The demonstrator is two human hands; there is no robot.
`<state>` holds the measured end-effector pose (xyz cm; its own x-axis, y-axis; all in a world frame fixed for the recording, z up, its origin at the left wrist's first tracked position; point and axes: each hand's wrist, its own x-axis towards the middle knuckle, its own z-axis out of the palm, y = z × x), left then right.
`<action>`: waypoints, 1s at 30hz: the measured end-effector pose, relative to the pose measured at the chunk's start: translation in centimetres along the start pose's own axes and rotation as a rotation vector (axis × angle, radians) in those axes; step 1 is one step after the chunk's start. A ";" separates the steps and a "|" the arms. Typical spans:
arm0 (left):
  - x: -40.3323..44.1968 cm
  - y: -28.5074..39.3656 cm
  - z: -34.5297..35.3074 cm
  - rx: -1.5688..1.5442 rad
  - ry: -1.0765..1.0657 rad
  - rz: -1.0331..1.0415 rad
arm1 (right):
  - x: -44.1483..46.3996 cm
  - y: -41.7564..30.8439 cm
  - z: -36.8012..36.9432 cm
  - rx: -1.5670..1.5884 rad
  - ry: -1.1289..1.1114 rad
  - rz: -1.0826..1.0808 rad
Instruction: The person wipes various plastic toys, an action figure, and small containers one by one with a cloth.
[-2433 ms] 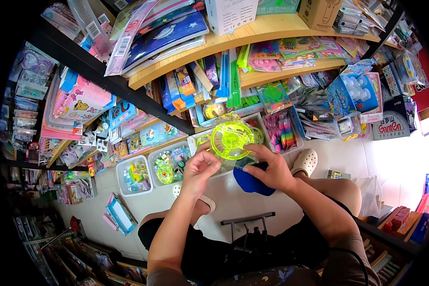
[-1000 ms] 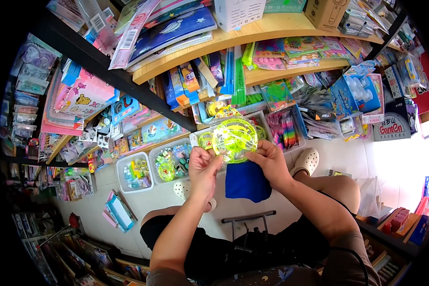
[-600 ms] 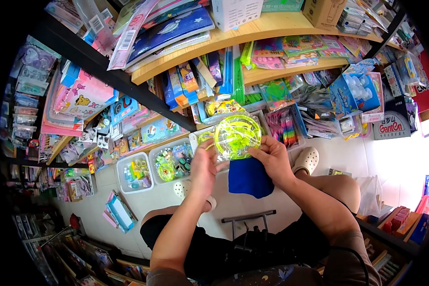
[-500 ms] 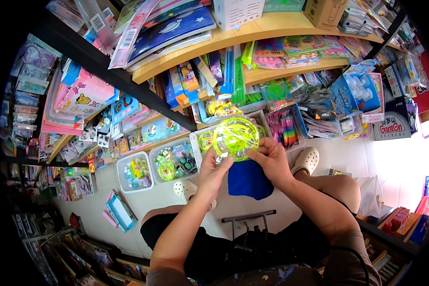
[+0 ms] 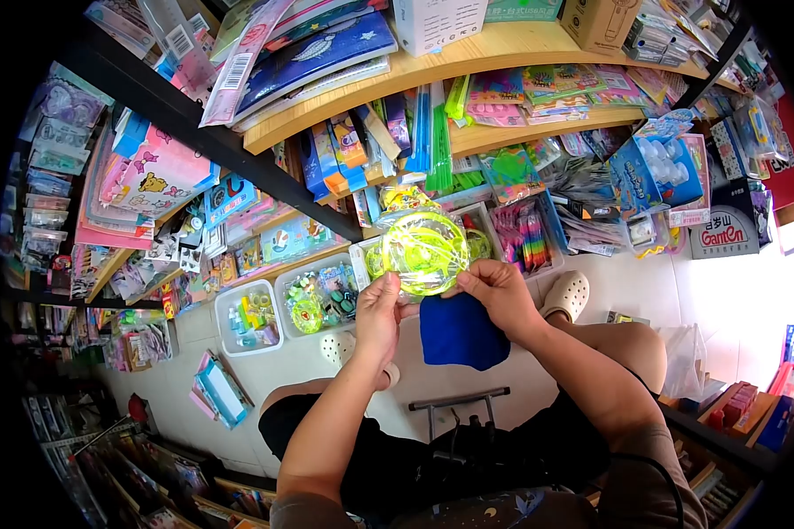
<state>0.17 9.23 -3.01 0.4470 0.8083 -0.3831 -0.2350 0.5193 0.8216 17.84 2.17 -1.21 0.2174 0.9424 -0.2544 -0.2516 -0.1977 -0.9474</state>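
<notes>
A round yellow-green toy in a clear plastic bag [image 5: 425, 251] is held up between both hands at mid-frame. My left hand [image 5: 381, 313] pinches the bag's lower left edge. At the lower right edge, my right hand [image 5: 501, 298] grips the bag, and a blue cloth [image 5: 463, 333] hangs beneath those fingers. Behind the toy stands a white bin [image 5: 359, 268] with more yellow-green packages, partly hidden by the bag.
Two white bins of small toys [image 5: 276, 339] [image 5: 284, 291] stand left on the floor. Wooden shelves [image 5: 503, 48] with stationery run across the top. A blue open box [image 5: 223, 394] lies on the tiles. A metal stand bar [image 5: 459, 398] is between the knees.
Compared with earlier frames, the bagged toy has shifted and turned slightly. My left hand has moved off and back to the bag's lower left edge. The blue cloth hangs lower than at first.
</notes>
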 end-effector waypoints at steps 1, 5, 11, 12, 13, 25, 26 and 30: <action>0.1 0.0 -0.3 -0.011 -0.031 0.004 | -0.1 -0.4 0.0 -0.007 -0.020 0.005; 0.1 0.4 -0.3 0.009 -0.049 0.005 | -0.1 -0.6 -0.3 -0.092 -0.094 -0.009; -0.2 1.0 0.3 0.012 -0.067 0.019 | 0.2 -0.2 -0.2 0.020 -0.058 -0.037; -0.2 0.9 0.1 0.012 -0.080 0.023 | 0.2 -0.2 -0.2 -0.002 -0.058 -0.048; -0.2 0.8 -0.1 0.013 -0.093 0.027 | 0.2 -0.1 -0.2 -0.024 -0.059 -0.060; -0.1 1.0 -0.7 0.268 -0.119 0.104 | -0.2 -0.9 -0.1 -0.128 -0.075 -0.009; -0.1 0.9 -0.7 0.275 -0.125 0.098 | -0.3 -1.1 0.0 -0.155 -0.088 -0.002; -0.2 0.1 -1.3 0.295 -0.133 0.082 | 0.1 0.1 -0.1 -0.152 -0.050 -0.005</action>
<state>-1.05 9.53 -3.37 0.5504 0.7906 -0.2682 -0.0232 0.3357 0.9417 17.93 2.20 -1.40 0.1699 0.9549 -0.2437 -0.1040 -0.2285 -0.9680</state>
